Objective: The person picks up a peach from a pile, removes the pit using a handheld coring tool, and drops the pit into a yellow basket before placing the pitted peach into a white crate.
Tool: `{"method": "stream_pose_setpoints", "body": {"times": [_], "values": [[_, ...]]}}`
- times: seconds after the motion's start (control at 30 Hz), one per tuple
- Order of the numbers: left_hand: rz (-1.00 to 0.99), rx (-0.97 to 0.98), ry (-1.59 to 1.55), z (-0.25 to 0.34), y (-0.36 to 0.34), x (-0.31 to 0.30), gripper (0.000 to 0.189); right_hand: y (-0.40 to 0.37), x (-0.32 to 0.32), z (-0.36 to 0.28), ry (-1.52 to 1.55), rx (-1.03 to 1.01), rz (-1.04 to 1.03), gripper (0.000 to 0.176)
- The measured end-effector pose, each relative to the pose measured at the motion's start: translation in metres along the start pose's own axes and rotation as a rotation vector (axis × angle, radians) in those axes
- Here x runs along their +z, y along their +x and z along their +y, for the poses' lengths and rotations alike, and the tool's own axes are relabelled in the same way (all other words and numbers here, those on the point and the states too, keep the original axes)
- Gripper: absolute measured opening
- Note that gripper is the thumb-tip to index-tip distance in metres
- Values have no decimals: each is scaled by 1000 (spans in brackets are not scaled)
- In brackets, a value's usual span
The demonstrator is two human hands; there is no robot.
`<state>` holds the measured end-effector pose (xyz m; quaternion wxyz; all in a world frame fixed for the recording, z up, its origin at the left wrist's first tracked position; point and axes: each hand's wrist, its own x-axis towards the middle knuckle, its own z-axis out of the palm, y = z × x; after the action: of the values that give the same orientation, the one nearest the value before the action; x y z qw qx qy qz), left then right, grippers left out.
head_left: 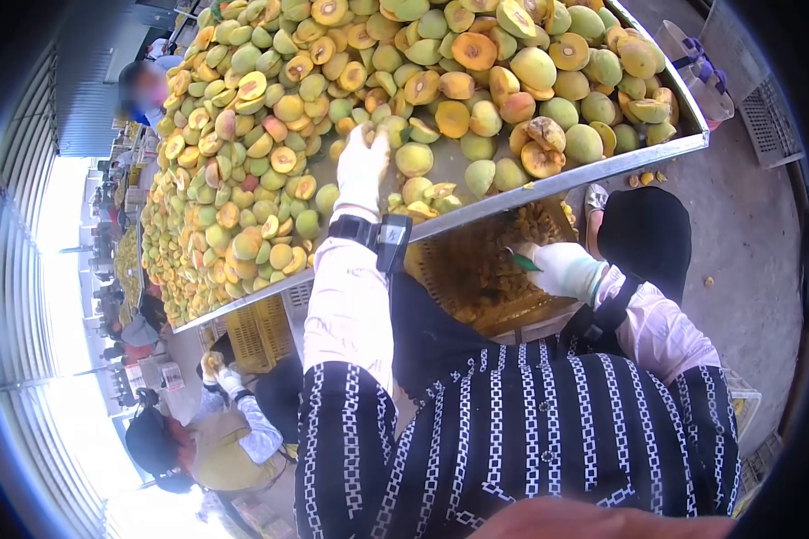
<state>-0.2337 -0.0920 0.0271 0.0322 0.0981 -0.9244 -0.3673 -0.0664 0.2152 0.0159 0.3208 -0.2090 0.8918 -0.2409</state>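
A heap of yellow-green peaches [413,160], many cut into halves with orange flesh, covers a metal-edged table [548,187]. My left hand [362,171], in a white glove, reaches into the near part of the heap, its fingers curled round a peach that they mostly hide. Below the table edge, my right hand [566,269], also gloved, grips a small green-handled tool [522,261]; its working end is too small to make out. Under that hand stands a yellow crate [436,269] with brownish peach scraps inside.
Another yellow crate [259,334] stands under the table to the left. A co-worker [216,440] sits at lower left; another person [144,90] is at the far left. Clear plastic containers [706,90] and a pale crate [768,121] sit at right. Scraps lie on the floor.
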Motion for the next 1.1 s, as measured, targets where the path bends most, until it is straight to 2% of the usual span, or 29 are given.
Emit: {"method": "stream_pose_setpoints", "body": {"times": [0.03,0.1,0.2,0.23,0.3,0.33,0.37,0.43,0.5,0.57,0.63,0.67,0.7,0.73,0.83,0.9,0.93,0.97,1.1], "values": [[19,75,215,5,12,13,59,1,-3,0,1,20,-30,31],[34,-54,351,21,24,35,59,1,-8,1,-15,19,-73,30],[125,34,142,10,28,38,58,0,-9,1,-9,3,-126,31],[167,-5,-1,2,27,38,50,-1,-9,1,14,16,-114,32],[186,-190,-761,-13,22,31,43,1,-10,2,23,15,-88,34],[123,-281,-990,-1,6,8,40,-1,-9,2,42,12,-69,36],[14,-241,-1306,-16,-5,-5,45,-3,-5,2,60,6,-51,38],[-251,-30,-1765,-14,-45,-29,50,-4,4,5,53,-44,-65,41],[-199,-114,-2019,3,-92,-45,54,-3,17,7,60,-151,50,39],[-192,-110,-2027,16,-138,-55,51,-12,15,-6,29,-219,186,42],[-273,-96,-1928,10,-170,-55,58,-20,9,-24,105,-315,320,44],[-228,-153,-1869,9,-185,-53,63,-26,6,-39,91,-312,312,44],[-234,-214,-1899,18,-201,-56,62,-35,0,-59,130,-397,409,45],[-253,-196,-1874,24,-212,-56,61,-41,-5,-75,165,-488,513,45],[-258,-143,-1831,47,-236,-58,55,-67,-19,-121,175,-589,571,48],[-161,-14,-1647,62,-247,-61,50,-79,-20,-136,0,-592,607,46],[-80,3,-1645,73,-253,-60,43,-81,-17,-139,-35,-614,641,47],[-83,7,-1654,78,-257,-59,43,-82,-15,-141,-69,-637,674,48],[70,190,-1474,88,-269,-54,31,-90,-12,-152,-160,-594,684,51]]}}
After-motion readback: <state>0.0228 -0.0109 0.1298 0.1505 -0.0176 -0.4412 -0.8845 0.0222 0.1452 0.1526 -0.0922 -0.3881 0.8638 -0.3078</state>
